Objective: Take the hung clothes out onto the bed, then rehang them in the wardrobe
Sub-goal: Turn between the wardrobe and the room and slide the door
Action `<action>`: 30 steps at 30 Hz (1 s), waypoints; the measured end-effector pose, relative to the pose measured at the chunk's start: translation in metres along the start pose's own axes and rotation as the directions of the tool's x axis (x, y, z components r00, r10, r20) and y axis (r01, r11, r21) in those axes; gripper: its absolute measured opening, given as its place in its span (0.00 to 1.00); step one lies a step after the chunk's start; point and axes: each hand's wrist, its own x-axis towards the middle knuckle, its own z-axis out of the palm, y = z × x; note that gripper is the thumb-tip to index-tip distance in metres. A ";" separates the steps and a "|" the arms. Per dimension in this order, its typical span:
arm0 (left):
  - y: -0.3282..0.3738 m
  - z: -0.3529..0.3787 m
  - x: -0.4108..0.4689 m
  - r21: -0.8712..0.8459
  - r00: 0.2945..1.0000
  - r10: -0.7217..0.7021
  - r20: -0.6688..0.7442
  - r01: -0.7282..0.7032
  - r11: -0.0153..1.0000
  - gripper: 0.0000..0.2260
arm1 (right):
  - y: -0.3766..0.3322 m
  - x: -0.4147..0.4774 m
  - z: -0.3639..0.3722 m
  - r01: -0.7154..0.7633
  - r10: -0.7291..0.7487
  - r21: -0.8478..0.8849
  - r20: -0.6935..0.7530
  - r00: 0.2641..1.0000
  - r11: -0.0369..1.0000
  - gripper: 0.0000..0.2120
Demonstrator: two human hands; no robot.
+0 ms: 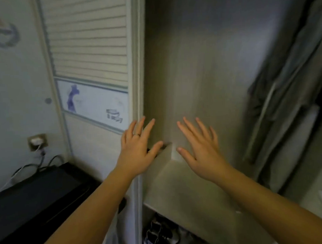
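The wardrobe (191,66) stands open in front of me, its beige back wall bare on the left side. Grey hung clothes (287,92) dangle at the right edge of the compartment. My left hand (137,150) is raised with fingers spread, in front of the sliding door's edge, holding nothing. My right hand (199,151) is raised beside it with straight spread fingers, above the wardrobe's inner shelf (186,190), also holding nothing. The bed is not in view.
The slatted sliding door (88,51) covers the wardrobe's left part. A black appliance (36,195) sits low on the left below a wall socket (37,141) with cables. Dark items (160,233) lie under the shelf.
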 end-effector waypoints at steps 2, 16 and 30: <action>0.025 0.007 0.052 -0.029 0.996 0.090 -0.021 -0.091 0.995 0.33 | 0.027 0.018 -0.029 -0.048 0.045 -0.070 -0.039 0.998 0.996 0.33; 0.160 0.036 0.334 -0.091 0.824 0.550 -0.133 -0.563 0.822 0.32 | 0.145 0.116 -0.187 -0.375 0.223 -0.482 -0.344 0.912 0.792 0.33; 0.279 0.073 0.478 -0.336 0.646 0.756 -0.109 -0.740 0.583 0.31 | 0.218 0.199 -0.310 -0.718 0.433 -0.552 -0.573 0.696 0.424 0.30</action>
